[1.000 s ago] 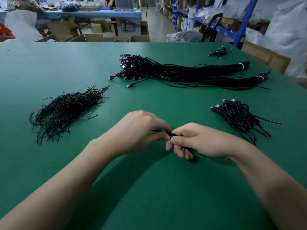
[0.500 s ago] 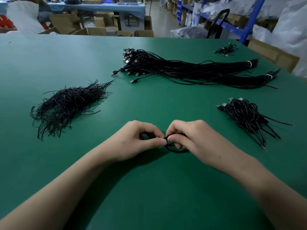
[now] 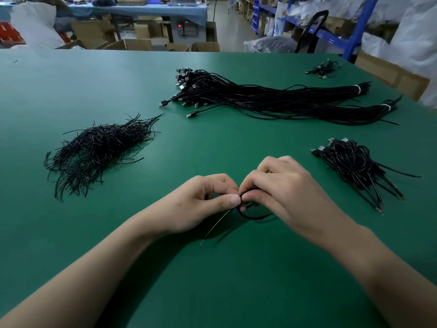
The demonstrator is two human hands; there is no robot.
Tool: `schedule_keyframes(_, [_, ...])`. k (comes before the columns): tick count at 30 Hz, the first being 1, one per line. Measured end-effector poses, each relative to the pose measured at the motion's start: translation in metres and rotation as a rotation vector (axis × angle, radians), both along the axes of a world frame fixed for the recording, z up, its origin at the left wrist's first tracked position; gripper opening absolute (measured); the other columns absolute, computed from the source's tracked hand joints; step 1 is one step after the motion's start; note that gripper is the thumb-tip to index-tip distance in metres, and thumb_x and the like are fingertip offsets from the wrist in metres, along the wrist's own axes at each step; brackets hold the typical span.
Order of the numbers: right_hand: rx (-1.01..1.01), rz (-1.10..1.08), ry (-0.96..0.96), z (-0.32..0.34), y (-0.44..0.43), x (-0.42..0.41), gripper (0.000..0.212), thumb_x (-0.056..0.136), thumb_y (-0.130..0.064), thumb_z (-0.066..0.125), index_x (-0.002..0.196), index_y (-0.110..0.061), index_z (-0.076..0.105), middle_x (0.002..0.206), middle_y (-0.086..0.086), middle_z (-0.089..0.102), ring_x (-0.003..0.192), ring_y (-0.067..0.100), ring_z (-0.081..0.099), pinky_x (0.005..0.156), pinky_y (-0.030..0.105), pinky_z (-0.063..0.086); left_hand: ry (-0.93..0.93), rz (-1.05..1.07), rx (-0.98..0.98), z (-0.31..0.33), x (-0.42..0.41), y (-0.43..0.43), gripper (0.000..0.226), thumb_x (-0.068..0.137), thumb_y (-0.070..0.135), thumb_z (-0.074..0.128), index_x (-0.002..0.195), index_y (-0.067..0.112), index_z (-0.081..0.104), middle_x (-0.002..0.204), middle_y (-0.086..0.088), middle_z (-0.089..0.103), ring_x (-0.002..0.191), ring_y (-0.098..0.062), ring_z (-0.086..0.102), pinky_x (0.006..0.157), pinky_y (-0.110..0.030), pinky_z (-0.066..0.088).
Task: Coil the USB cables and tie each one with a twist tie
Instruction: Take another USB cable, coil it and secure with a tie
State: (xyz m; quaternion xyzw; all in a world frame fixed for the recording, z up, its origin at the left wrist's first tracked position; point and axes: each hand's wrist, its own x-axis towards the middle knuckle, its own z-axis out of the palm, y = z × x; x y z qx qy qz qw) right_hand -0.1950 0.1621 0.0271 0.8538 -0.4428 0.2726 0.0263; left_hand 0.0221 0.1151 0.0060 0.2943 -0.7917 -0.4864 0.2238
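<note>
Green matting covers the work table (image 3: 94,79), with cardboard boxes and blue shelving (image 3: 357,31) beyond its far edge. I take the coiled cable (image 3: 255,217) as my marker: it sits low over the mat near the table's near middle, gripped from both sides. On the coil's left, the left hand (image 3: 201,204) pinches its edge between thumb and forefinger. On its right, the right hand (image 3: 283,192) has its fingers curled over the loop, hiding the top half. A thin strand (image 3: 216,227) trails from the coil toward me; I cannot tell whether it is cable tail or tie. Left of the coil and farther back lies the heap of twist ties (image 3: 99,150). Straight beyond it lies the long bundle of uncoiled cables (image 3: 272,100). Right of the coil rests a pile of tied cables (image 3: 350,162).
</note>
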Motion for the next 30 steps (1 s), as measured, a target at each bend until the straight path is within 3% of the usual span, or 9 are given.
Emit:
schedule_keyframes(3, [0.052, -0.011, -0.034, -0.004, -0.001, 0.000, 0.028, 0.099, -0.041, 0.053, 0.096, -0.020, 0.073, 0.085, -0.002, 0.058, 0.079, 0.020, 0.057, 0.084, 0.033, 0.043, 0.008, 0.030, -0.029, -0.001, -0.001, 0.001, 0.021, 0.097, 0.034, 0.057, 0.092, 0.023, 0.075, 0.096, 0.008, 0.060, 0.092, -0.021, 0.059, 0.086, -0.038, 0.046])
schedule_keyframes(7, [0.112, -0.073, -0.135, -0.010, -0.002, 0.001, 0.023, 0.098, -0.040, 0.056, 0.098, -0.023, 0.072, 0.087, -0.004, 0.059, 0.085, 0.020, 0.055, 0.087, 0.032, 0.041, 0.029, 0.099, -0.103, -0.005, -0.006, 0.003, 0.018, 0.097, 0.031, 0.057, 0.087, 0.029, 0.072, 0.092, 0.015, 0.060, 0.085, -0.003, 0.057, 0.079, -0.016, 0.040])
schedule_keyframes(12, [0.113, -0.130, -0.254, -0.013, -0.003, 0.004, 0.019, 0.095, -0.042, 0.062, 0.104, -0.026, 0.067, 0.091, -0.012, 0.062, 0.093, 0.011, 0.060, 0.095, 0.031, 0.039, 0.044, 0.197, -0.171, -0.009, -0.009, 0.002, 0.019, 0.096, 0.034, 0.058, 0.083, 0.030, 0.072, 0.093, 0.009, 0.061, 0.085, -0.015, 0.058, 0.079, -0.036, 0.045])
schedule_keyframes(19, [-0.235, -0.269, -0.244, -0.014, -0.005, 0.004, 0.018, 0.093, -0.037, 0.071, 0.100, -0.020, 0.069, 0.099, -0.010, 0.063, 0.102, 0.016, 0.055, 0.093, 0.032, 0.037, 0.047, 0.367, -0.249, -0.009, -0.011, 0.001, 0.022, 0.101, 0.028, 0.060, 0.082, 0.029, 0.073, 0.092, 0.011, 0.061, 0.081, -0.011, 0.057, 0.064, -0.031, 0.042])
schedule_keyframes(22, [-0.274, -0.250, -0.396, -0.012, -0.003, 0.005, 0.025, 0.100, -0.037, 0.062, 0.087, -0.016, 0.066, 0.084, -0.007, 0.059, 0.083, 0.012, 0.052, 0.077, 0.025, 0.040, 0.080, 0.561, -0.280, -0.007, -0.010, 0.000, 0.025, 0.100, 0.023, 0.060, 0.080, 0.031, 0.071, 0.095, 0.009, 0.063, 0.090, -0.008, 0.060, 0.072, -0.031, 0.046])
schedule_keyframes(24, [-0.068, -0.240, -0.541, -0.014, -0.001, 0.011, 0.040, 0.103, -0.047, 0.051, 0.078, -0.019, 0.065, 0.069, -0.008, 0.057, 0.064, 0.007, 0.050, 0.061, 0.022, 0.037, 0.114, 0.675, -0.312, -0.005, -0.009, 0.000, 0.025, 0.101, 0.022, 0.060, 0.080, 0.031, 0.071, 0.095, 0.009, 0.063, 0.091, -0.004, 0.059, 0.070, -0.021, 0.044])
schedule_keyframes(26, [0.297, -0.274, -0.695, -0.017, 0.001, 0.021, 0.054, 0.099, -0.065, 0.041, 0.081, -0.023, 0.068, 0.069, -0.003, 0.065, 0.059, 0.009, 0.058, 0.055, 0.026, 0.044, 0.140, 0.736, -0.352, -0.003, -0.009, 0.001, 0.023, 0.101, 0.021, 0.060, 0.082, 0.026, 0.073, 0.095, 0.011, 0.062, 0.089, -0.003, 0.059, 0.068, -0.019, 0.042])
schedule_keyframes(28, [0.653, -0.299, -0.859, -0.020, -0.001, 0.028, 0.065, 0.085, -0.076, 0.038, 0.094, -0.020, 0.069, 0.084, 0.000, 0.073, 0.071, 0.020, 0.069, 0.061, 0.039, 0.055, 0.137, 0.741, -0.454, -0.001, -0.012, 0.004, 0.020, 0.100, 0.019, 0.062, 0.085, 0.021, 0.074, 0.094, 0.011, 0.062, 0.088, -0.002, 0.059, 0.069, -0.013, 0.039])
schedule_keyframes(30, [0.911, -0.248, -1.077, -0.019, -0.004, 0.030, 0.074, 0.075, -0.077, 0.044, 0.110, -0.015, 0.064, 0.099, 0.008, 0.076, 0.086, 0.024, 0.074, 0.068, 0.041, 0.059, 0.139, 0.699, -0.552, -0.002, -0.017, 0.008, 0.016, 0.098, 0.017, 0.063, 0.088, 0.013, 0.076, 0.094, 0.005, 0.063, 0.090, -0.004, 0.060, 0.075, -0.012, 0.041])
